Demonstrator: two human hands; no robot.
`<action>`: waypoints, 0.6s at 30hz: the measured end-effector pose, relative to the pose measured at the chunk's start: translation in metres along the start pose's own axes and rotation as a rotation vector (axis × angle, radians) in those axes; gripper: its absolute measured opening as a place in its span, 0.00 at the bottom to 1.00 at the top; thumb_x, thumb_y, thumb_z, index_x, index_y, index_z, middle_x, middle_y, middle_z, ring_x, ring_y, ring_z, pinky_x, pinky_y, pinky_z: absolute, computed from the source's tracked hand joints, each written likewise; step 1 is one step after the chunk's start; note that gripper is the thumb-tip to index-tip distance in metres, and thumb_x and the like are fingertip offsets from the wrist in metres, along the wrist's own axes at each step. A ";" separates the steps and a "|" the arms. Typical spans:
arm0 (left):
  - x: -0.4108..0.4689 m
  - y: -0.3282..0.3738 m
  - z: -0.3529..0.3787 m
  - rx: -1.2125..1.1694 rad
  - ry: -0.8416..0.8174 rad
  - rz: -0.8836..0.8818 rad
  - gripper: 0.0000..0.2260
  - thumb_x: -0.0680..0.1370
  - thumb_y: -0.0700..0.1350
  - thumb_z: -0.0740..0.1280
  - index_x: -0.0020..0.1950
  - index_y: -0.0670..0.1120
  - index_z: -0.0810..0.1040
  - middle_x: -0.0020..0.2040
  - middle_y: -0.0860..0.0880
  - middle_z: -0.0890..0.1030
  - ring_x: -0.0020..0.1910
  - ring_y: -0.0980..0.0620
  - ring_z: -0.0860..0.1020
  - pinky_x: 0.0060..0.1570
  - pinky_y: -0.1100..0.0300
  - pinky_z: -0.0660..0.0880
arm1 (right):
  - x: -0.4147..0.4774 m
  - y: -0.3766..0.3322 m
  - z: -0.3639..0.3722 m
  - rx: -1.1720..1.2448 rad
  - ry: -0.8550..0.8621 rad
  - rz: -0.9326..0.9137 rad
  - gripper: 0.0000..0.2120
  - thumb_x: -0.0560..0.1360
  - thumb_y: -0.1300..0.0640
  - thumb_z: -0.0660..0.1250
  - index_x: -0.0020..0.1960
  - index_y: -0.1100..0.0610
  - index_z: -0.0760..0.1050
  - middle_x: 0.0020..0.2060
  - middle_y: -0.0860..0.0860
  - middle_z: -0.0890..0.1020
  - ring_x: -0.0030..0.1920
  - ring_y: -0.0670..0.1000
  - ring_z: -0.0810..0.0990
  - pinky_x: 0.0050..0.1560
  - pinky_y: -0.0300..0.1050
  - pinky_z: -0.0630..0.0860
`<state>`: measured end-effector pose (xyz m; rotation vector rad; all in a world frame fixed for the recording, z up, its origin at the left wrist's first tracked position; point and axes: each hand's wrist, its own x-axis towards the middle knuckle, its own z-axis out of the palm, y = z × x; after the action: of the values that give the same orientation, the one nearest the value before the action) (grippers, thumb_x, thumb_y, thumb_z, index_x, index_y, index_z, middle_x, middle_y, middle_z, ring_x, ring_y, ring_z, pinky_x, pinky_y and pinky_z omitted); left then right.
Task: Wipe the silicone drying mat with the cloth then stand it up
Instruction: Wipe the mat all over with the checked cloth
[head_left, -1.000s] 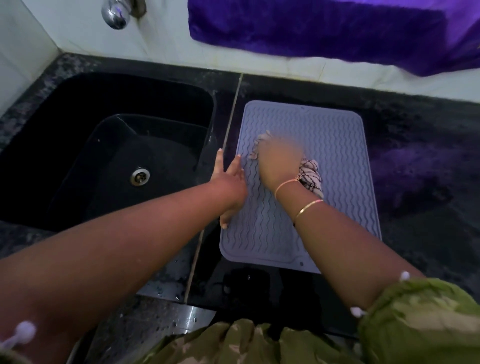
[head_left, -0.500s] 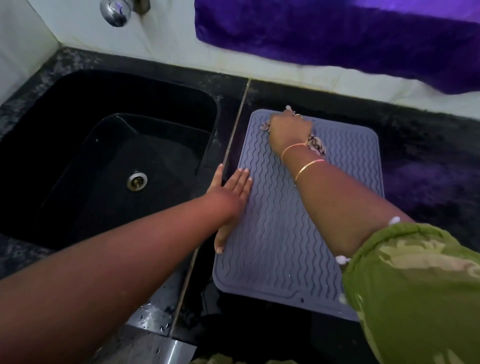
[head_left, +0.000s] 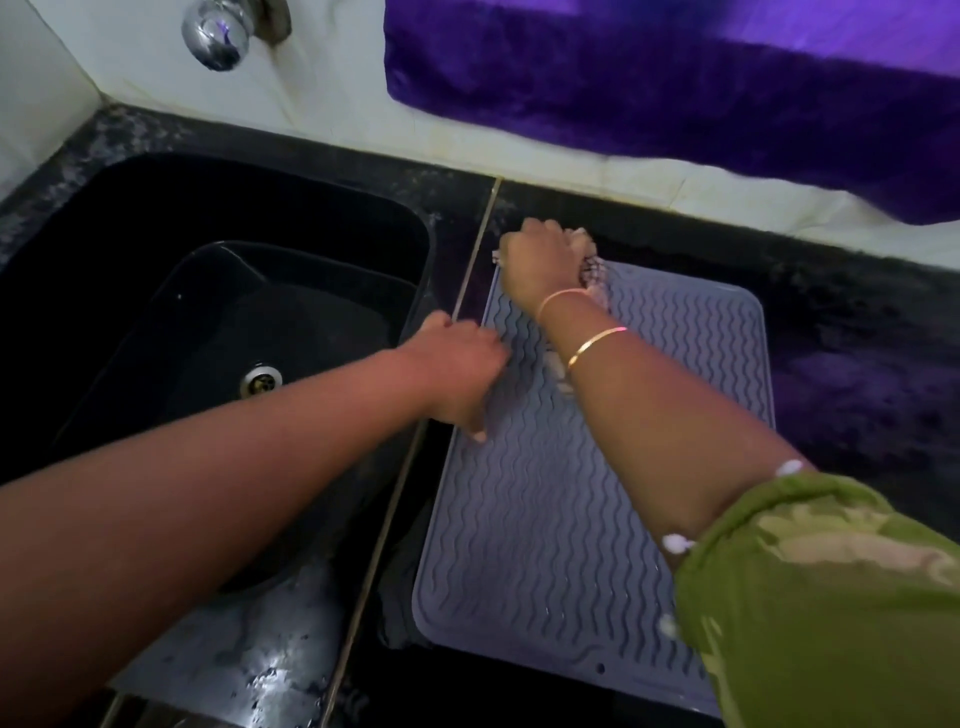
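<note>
Patterned cloth (head_left: 592, 270) is bunched in the closed right hand (head_left: 540, 265), which has been carried from mid-mat to the far left corner of the silicone drying mat (head_left: 649, 395). The mat is pinned flat on the dark counter (head_left: 857, 332) beside the sink (head_left: 208, 291) by the left hand (head_left: 457, 374), pressed down at its left edge. Wiping is judged well advanced; standing up is not yet begun.

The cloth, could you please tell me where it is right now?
In the head view, the cloth is bunched under the right hand at the far left corner of the mat, near the wall.
</note>
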<state>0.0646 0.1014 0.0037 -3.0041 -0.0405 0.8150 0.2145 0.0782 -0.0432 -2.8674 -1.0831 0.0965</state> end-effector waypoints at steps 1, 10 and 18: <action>0.008 -0.005 -0.004 0.022 0.016 -0.002 0.42 0.65 0.63 0.73 0.72 0.45 0.63 0.69 0.46 0.67 0.68 0.47 0.65 0.67 0.47 0.60 | -0.001 -0.001 0.003 -0.002 0.034 -0.024 0.12 0.76 0.59 0.61 0.56 0.54 0.78 0.57 0.56 0.76 0.62 0.59 0.70 0.64 0.65 0.61; 0.037 -0.007 0.004 0.236 -0.136 -0.031 0.59 0.61 0.64 0.75 0.77 0.39 0.44 0.78 0.41 0.47 0.76 0.45 0.52 0.74 0.50 0.51 | -0.020 0.059 -0.002 -0.199 -0.039 0.095 0.21 0.75 0.63 0.58 0.68 0.56 0.65 0.66 0.57 0.71 0.67 0.63 0.66 0.60 0.65 0.64; 0.036 -0.004 0.005 0.294 -0.148 -0.019 0.59 0.62 0.64 0.74 0.76 0.37 0.43 0.78 0.39 0.46 0.77 0.43 0.50 0.74 0.48 0.45 | -0.023 0.070 -0.004 -0.118 -0.041 0.214 0.17 0.74 0.64 0.62 0.63 0.60 0.73 0.61 0.58 0.74 0.64 0.63 0.70 0.59 0.61 0.67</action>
<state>0.0935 0.1066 -0.0184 -2.6633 0.0438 0.9473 0.2437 0.0101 -0.0445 -3.0926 -0.8094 0.1077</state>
